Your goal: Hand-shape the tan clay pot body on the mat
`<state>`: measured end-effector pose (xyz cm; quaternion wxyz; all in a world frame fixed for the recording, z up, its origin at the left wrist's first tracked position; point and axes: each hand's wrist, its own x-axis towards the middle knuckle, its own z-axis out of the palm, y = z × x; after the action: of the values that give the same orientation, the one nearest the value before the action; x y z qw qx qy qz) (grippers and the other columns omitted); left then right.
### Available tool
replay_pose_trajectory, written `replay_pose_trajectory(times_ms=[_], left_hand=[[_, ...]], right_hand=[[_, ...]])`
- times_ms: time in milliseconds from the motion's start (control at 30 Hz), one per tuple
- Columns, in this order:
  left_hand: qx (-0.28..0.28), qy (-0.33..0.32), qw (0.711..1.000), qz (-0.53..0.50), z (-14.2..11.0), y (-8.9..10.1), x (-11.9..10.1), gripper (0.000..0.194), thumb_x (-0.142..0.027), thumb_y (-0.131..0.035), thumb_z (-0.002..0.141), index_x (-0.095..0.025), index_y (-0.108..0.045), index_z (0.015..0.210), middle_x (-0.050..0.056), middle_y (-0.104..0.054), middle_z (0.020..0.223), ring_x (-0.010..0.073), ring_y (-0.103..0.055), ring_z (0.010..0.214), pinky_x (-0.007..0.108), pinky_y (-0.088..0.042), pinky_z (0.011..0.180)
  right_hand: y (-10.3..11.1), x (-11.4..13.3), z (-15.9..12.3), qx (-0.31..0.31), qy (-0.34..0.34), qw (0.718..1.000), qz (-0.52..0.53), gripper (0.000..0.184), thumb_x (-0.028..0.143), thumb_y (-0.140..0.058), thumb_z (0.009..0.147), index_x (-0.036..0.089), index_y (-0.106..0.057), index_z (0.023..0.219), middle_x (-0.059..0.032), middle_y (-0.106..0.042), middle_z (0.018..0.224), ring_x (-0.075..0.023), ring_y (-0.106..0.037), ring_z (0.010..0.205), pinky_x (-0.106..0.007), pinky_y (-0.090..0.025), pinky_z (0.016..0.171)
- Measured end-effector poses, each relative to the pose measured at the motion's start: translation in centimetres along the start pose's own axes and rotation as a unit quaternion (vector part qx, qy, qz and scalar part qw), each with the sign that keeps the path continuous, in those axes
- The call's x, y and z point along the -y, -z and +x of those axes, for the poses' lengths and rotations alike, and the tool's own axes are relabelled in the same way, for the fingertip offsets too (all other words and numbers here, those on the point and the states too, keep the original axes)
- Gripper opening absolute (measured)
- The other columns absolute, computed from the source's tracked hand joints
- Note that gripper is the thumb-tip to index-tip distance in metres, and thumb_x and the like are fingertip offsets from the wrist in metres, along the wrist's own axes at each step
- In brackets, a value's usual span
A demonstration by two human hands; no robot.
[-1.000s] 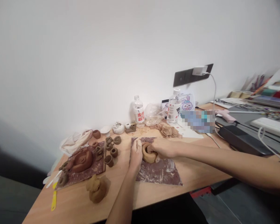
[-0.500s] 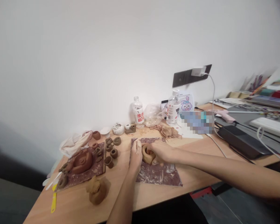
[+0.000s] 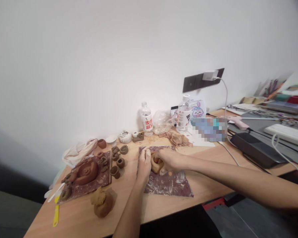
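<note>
Tan clay lump (image 3: 103, 205) sat untouched at left; the left hand (image 3: 145, 163), fingers pressed together, braced a pot (image 3: 154, 168) on the mat (image 3: 167, 186). Its hollow was formed, evening seemingly left; the right hand (image 3: 169, 161) pinched its wall.

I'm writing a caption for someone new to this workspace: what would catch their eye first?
Probably the clay pot on the maroon mat near the table's middle, with the left hand against its side and the right hand reaching into its opening. Next might come the round reddish clay piece on another mat to the left, then the bright yellow tool near the table's left edge.
</note>
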<state>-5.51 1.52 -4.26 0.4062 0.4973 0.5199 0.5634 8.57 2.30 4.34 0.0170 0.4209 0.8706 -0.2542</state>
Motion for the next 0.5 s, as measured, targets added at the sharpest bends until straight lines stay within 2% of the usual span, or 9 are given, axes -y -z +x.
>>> replay_pose_trajectory(times_ms=[100, 167, 267, 333, 400, 500], left_hand=[[0.005, 0.003, 1.0, -0.007, -0.1, 0.0, 0.0, 0.032, -0.042, -0.057, 0.084, -0.018, -0.062, 0.104, 0.011, -0.066, 0.115, 0.0259, -0.058, 0.114, 0.038, -0.041, 0.102], [0.013, 0.005, 1.0, -0.018, -0.2, -0.1, 0.0, 0.033, -0.039, -0.059, 0.082, -0.017, -0.061, 0.106, 0.012, -0.066, 0.116, 0.0263, -0.06, 0.113, 0.039, -0.043, 0.101], [0.027, 0.01, 0.999, -0.036, -0.4, -0.2, -0.2, 0.036, -0.034, -0.062, 0.079, -0.016, -0.057, 0.11, 0.013, -0.068, 0.113, 0.0254, -0.063, 0.109, 0.039, -0.046, 0.098], [0.035, 0.014, 0.998, -0.047, -0.5, -0.3, -0.4, 0.04, -0.03, -0.064, 0.077, -0.016, -0.055, 0.113, 0.013, -0.069, 0.112, 0.0247, -0.064, 0.108, 0.039, -0.047, 0.097], [0.044, 0.016, 0.997, -0.058, -0.7, -0.3, -0.6, 0.043, -0.027, -0.065, 0.075, -0.017, -0.053, 0.115, 0.012, -0.069, 0.113, 0.0241, -0.064, 0.109, 0.038, -0.047, 0.097], [0.04, 0.015, 0.997, -0.066, -0.7, -0.3, -0.8, 0.045, -0.029, -0.065, 0.076, -0.018, -0.051, 0.118, 0.011, -0.068, 0.116, 0.023, -0.064, 0.11, 0.036, -0.047, 0.098]], right_hand=[[1.0, -0.2, -0.3, 0.003, 0.002, 0.999, 0.051, 0.019, 0.014, -0.073, 0.062, 0.015, -0.071, 0.08, -0.0003, -0.071, 0.072, -0.0141, -0.063, 0.064, -0.018, -0.038, 0.051], [2.0, -0.6, -0.3, -0.019, -0.007, 0.996, 0.082, 0.016, 0.018, -0.07, 0.07, 0.016, -0.073, 0.085, -0.0011, -0.073, 0.073, -0.0135, -0.065, 0.064, -0.017, -0.042, 0.054], [3.2, -1.6, 0.1, -0.104, -0.029, 0.994, 0.033, 0.019, 0.021, -0.067, 0.076, 0.016, -0.074, 0.093, -0.0045, -0.075, 0.08, -0.016, -0.068, 0.072, -0.019, -0.044, 0.06], [3.5, -2.1, 0.6, -0.132, -0.033, 0.991, -0.009, 0.022, 0.02, -0.066, 0.075, 0.015, -0.074, 0.095, -0.0074, -0.075, 0.089, -0.019, -0.068, 0.08, -0.021, -0.044, 0.063], [3.3, -2.4, 1.1, -0.116, -0.025, 0.993, -0.023, 0.024, 0.02, -0.068, 0.072, 0.015, -0.074, 0.095, -0.0082, -0.075, 0.091, -0.0203, -0.068, 0.082, -0.022, -0.044, 0.063], [2.5, -2.0, 1.8, -0.071, -0.004, 0.997, -0.039, 0.024, 0.02, -0.072, 0.067, 0.015, -0.074, 0.091, -0.0075, -0.075, 0.084, -0.0207, -0.068, 0.077, -0.022, -0.044, 0.061]])
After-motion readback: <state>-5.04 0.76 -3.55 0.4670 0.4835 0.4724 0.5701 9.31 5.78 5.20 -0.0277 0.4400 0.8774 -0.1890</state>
